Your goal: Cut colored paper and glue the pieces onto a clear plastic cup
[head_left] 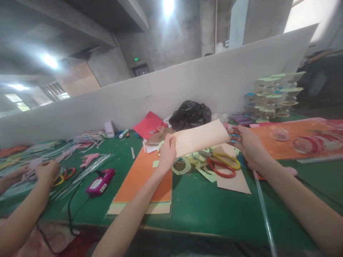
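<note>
My left hand (pixel 168 151) is closed on the left end of a cream sheet of paper (pixel 200 137), curved and raised above the table. At its right end, my right hand (pixel 248 144) has its fingers around blue loops (pixel 235 138) that look like scissors handles; the blades are hidden. Below the sheet lie green paper scraps (pixel 182 167) and large red-and-yellow-handled scissors (pixel 222 167) on another pale sheet (pixel 234 185). Orange paper (pixel 144 178) lies under my left forearm. A clear stick (pixel 264 214) runs from beneath my right hand past the table's front edge.
At left, another person's hand (pixel 48 173) works near pastel strips, a pink glue gun (pixel 88 160) and a purple box (pixel 101 182) with a black cable. Behind are a black plastic bag (pixel 191 116) and a white partition (pixel 144 96). Stacked clear cups (pixel 270 96) stand back right.
</note>
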`<state>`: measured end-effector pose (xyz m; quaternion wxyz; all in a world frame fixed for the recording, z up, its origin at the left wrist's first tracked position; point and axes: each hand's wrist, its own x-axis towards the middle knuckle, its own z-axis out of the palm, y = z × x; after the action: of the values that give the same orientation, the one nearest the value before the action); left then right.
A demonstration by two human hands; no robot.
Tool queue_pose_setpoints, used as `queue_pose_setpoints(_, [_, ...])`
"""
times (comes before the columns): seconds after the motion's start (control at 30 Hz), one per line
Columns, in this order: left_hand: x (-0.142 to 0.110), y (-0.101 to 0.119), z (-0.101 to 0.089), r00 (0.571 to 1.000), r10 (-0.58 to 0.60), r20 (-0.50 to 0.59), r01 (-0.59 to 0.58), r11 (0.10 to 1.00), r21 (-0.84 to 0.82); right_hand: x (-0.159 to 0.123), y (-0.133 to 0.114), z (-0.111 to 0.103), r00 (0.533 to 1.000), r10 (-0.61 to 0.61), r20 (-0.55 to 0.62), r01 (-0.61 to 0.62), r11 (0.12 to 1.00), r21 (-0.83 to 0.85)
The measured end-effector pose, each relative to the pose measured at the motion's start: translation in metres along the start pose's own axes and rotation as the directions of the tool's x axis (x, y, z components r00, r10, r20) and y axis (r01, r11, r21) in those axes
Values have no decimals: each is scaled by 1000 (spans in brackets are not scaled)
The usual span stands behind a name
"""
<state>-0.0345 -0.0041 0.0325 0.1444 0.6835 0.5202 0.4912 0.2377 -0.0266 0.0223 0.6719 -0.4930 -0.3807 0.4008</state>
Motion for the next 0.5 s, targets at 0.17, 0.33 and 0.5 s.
queue_pose_setpoints(0.17, [7,3,-8,994,-67,-90,53,987,-149,-9,1,5,976,112,185,-117,993,20])
queue_pose_setpoints(0.33, [-4,16,-1,986,-117,-120,79,957,-279,-53,11,35,794,147,590,-5,972,-235])
queue_pose_setpoints(0.5, [-29,30,19,991,-117,-69,94,959,-268,-90,22,63,666,198,719,96,934,-345])
